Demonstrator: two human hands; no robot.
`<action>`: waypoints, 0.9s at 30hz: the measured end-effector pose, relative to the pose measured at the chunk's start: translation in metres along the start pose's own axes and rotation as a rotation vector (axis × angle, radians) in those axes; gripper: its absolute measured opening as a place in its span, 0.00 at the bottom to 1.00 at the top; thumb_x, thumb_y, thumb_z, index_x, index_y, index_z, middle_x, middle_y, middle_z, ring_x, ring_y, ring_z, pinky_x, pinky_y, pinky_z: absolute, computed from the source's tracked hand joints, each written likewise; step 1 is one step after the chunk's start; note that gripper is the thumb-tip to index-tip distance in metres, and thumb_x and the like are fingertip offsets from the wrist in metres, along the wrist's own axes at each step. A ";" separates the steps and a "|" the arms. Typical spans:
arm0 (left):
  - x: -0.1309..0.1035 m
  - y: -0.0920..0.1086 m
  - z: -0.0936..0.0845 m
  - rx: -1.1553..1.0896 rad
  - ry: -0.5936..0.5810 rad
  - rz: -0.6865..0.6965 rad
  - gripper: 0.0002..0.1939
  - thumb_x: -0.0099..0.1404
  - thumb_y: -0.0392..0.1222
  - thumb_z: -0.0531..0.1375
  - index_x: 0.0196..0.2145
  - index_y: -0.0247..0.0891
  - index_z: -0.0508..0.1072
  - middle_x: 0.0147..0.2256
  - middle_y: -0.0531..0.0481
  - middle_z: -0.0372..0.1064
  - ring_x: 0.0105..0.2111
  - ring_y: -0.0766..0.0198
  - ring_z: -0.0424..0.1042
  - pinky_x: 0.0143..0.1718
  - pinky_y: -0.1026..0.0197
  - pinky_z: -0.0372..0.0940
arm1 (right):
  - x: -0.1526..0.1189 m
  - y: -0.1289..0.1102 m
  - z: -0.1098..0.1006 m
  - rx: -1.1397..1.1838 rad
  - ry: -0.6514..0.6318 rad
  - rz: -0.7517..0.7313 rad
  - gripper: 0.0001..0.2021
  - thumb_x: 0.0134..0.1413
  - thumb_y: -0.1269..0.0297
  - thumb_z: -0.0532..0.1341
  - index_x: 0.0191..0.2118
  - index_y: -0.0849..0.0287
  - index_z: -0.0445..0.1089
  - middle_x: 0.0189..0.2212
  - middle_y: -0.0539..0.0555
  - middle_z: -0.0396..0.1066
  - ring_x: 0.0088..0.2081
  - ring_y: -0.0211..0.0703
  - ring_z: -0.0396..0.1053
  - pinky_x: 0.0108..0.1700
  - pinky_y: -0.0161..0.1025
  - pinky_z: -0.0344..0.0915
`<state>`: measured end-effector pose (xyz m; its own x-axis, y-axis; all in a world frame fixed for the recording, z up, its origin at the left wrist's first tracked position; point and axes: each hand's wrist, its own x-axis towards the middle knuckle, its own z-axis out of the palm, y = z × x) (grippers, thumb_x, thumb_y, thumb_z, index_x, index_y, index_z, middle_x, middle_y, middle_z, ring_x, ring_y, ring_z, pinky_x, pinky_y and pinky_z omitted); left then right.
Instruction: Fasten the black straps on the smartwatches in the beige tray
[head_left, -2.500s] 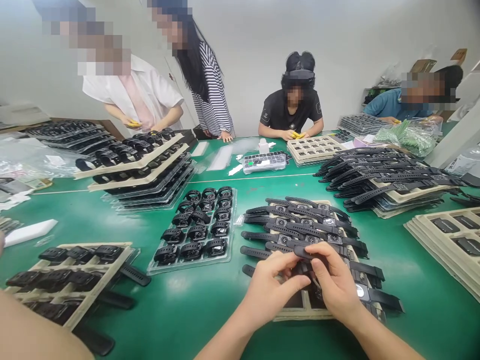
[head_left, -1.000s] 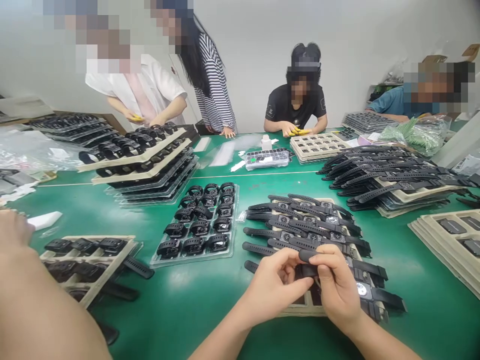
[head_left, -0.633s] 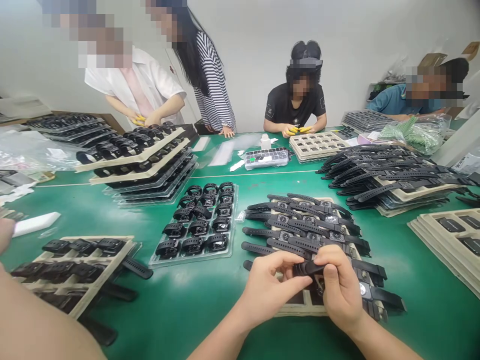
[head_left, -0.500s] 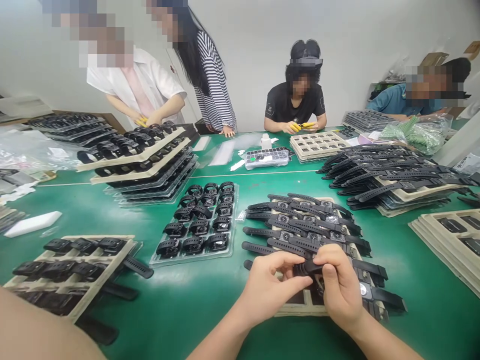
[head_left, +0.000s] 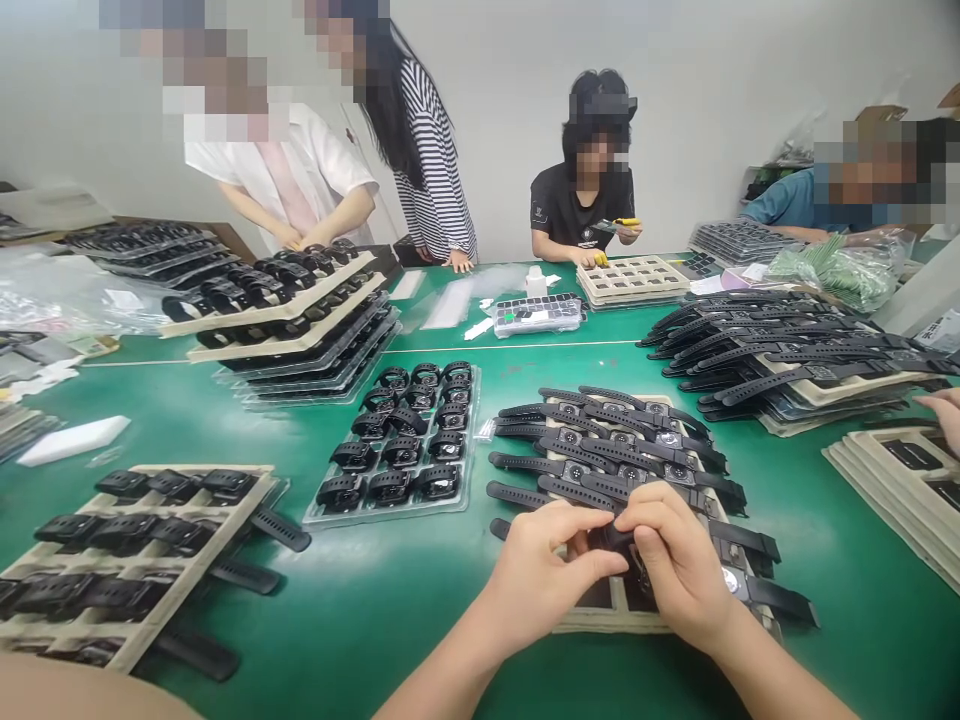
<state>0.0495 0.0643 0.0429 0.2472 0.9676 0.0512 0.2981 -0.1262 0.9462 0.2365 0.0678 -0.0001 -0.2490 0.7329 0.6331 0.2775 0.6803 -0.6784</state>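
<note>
A black smartwatch [head_left: 619, 538] is pinched between my two hands, its strap bent round and mostly hidden by fingers. My left hand [head_left: 551, 565] grips the strap from the left with thumb and fingertips. On the other side my right hand [head_left: 679, 565] is closed on the same watch. Beneath them lies a cream tray [head_left: 619, 618] whose front pockets are partly hidden by my hands. Rows of black watches [head_left: 622, 450] rest on it, backs up, with straps spread out to both sides.
Left of my hands, a clear tray [head_left: 311, 512] carries watches with looped straps. Another cream tray [head_left: 142, 640] of watches lies at the near left. Tray stacks [head_left: 300, 310] stand behind. At right are strap-laden trays [head_left: 795, 370], cream trays [head_left: 870, 480] and another person's hand [head_left: 941, 415]. Co-workers are across the table.
My hands stay on the watch with a small shift of the fingers. Another person's hand has appeared at the right edge. The co-worker opposite has raised one yellow-tipped hand holding something flat.
</note>
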 end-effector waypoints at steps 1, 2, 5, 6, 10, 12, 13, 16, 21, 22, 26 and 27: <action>0.000 -0.001 0.000 -0.001 0.002 0.005 0.11 0.56 0.38 0.70 0.39 0.43 0.85 0.27 0.52 0.72 0.28 0.63 0.69 0.33 0.63 0.66 | 0.000 0.000 0.000 -0.005 -0.004 0.007 0.10 0.71 0.69 0.51 0.45 0.54 0.69 0.37 0.55 0.66 0.38 0.46 0.67 0.37 0.43 0.68; 0.000 -0.001 0.001 -0.020 0.019 0.005 0.12 0.56 0.38 0.70 0.40 0.43 0.84 0.30 0.51 0.73 0.30 0.63 0.71 0.35 0.62 0.67 | 0.000 0.000 0.000 -0.008 -0.005 0.011 0.10 0.71 0.69 0.51 0.46 0.54 0.70 0.37 0.55 0.66 0.38 0.46 0.68 0.37 0.43 0.69; -0.001 -0.007 0.006 -0.191 0.138 -0.012 0.16 0.53 0.37 0.70 0.42 0.42 0.81 0.39 0.49 0.75 0.37 0.60 0.74 0.41 0.61 0.69 | -0.001 -0.001 0.002 -0.007 0.030 0.013 0.11 0.71 0.69 0.52 0.48 0.54 0.71 0.38 0.56 0.67 0.38 0.46 0.70 0.36 0.42 0.71; -0.002 -0.009 0.008 -0.263 0.171 -0.006 0.16 0.52 0.37 0.71 0.41 0.41 0.79 0.40 0.48 0.74 0.39 0.59 0.74 0.42 0.61 0.70 | -0.002 -0.001 0.003 -0.007 0.055 0.013 0.10 0.71 0.68 0.53 0.48 0.53 0.72 0.38 0.56 0.67 0.37 0.46 0.70 0.36 0.42 0.71; -0.002 -0.018 0.017 -0.401 0.175 0.057 0.10 0.55 0.40 0.70 0.36 0.38 0.78 0.37 0.47 0.74 0.39 0.59 0.74 0.41 0.61 0.70 | -0.003 -0.003 0.005 -0.021 0.129 -0.017 0.10 0.70 0.69 0.55 0.48 0.53 0.73 0.39 0.56 0.70 0.38 0.46 0.72 0.36 0.41 0.73; -0.001 -0.020 0.018 -0.369 0.160 0.097 0.09 0.57 0.40 0.70 0.37 0.38 0.78 0.37 0.47 0.75 0.40 0.59 0.74 0.43 0.61 0.69 | -0.002 -0.004 0.004 -0.014 0.121 -0.021 0.11 0.69 0.70 0.56 0.48 0.53 0.74 0.39 0.56 0.71 0.38 0.45 0.73 0.38 0.41 0.73; -0.001 -0.021 0.018 -0.341 0.152 0.124 0.09 0.57 0.39 0.70 0.37 0.38 0.79 0.37 0.47 0.75 0.40 0.59 0.74 0.44 0.60 0.69 | -0.001 -0.004 0.004 -0.006 0.109 -0.015 0.11 0.68 0.71 0.56 0.48 0.53 0.74 0.39 0.56 0.72 0.38 0.45 0.73 0.38 0.41 0.73; 0.000 -0.023 0.017 -0.288 0.142 0.177 0.08 0.58 0.39 0.70 0.37 0.39 0.80 0.38 0.46 0.75 0.41 0.58 0.73 0.45 0.59 0.68 | 0.002 -0.003 0.002 0.014 0.067 0.019 0.12 0.68 0.72 0.57 0.48 0.53 0.76 0.39 0.55 0.73 0.39 0.45 0.74 0.40 0.41 0.74; -0.001 -0.025 0.016 -0.423 0.168 -0.013 0.21 0.54 0.46 0.73 0.44 0.39 0.78 0.38 0.45 0.77 0.40 0.55 0.75 0.44 0.57 0.70 | 0.003 -0.003 0.001 0.024 0.100 0.043 0.11 0.67 0.69 0.60 0.50 0.51 0.77 0.41 0.56 0.77 0.41 0.48 0.77 0.41 0.44 0.77; -0.001 -0.025 0.016 -0.437 0.156 -0.032 0.23 0.52 0.47 0.74 0.44 0.38 0.78 0.38 0.44 0.78 0.40 0.54 0.75 0.44 0.57 0.71 | 0.003 -0.004 0.000 0.037 0.124 0.049 0.10 0.67 0.68 0.60 0.48 0.52 0.77 0.40 0.56 0.78 0.41 0.49 0.77 0.41 0.45 0.77; 0.000 -0.021 0.013 -0.403 0.129 -0.008 0.17 0.52 0.44 0.74 0.39 0.36 0.81 0.38 0.44 0.79 0.40 0.55 0.76 0.44 0.58 0.71 | 0.004 -0.005 -0.003 0.060 0.154 0.048 0.08 0.66 0.69 0.62 0.45 0.52 0.78 0.39 0.56 0.79 0.40 0.49 0.78 0.41 0.45 0.77; 0.001 -0.021 0.012 -0.399 0.127 -0.003 0.15 0.52 0.42 0.73 0.38 0.36 0.81 0.37 0.45 0.79 0.39 0.56 0.77 0.44 0.59 0.71 | 0.005 -0.005 -0.005 0.058 0.138 0.038 0.09 0.66 0.69 0.62 0.45 0.52 0.78 0.39 0.55 0.80 0.40 0.49 0.78 0.41 0.44 0.77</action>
<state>0.0546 0.0649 0.0196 0.1239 0.9903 0.0634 -0.0877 -0.0527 0.9947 0.2383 0.0681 0.0079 -0.1079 0.7531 0.6490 0.2289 0.6541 -0.7209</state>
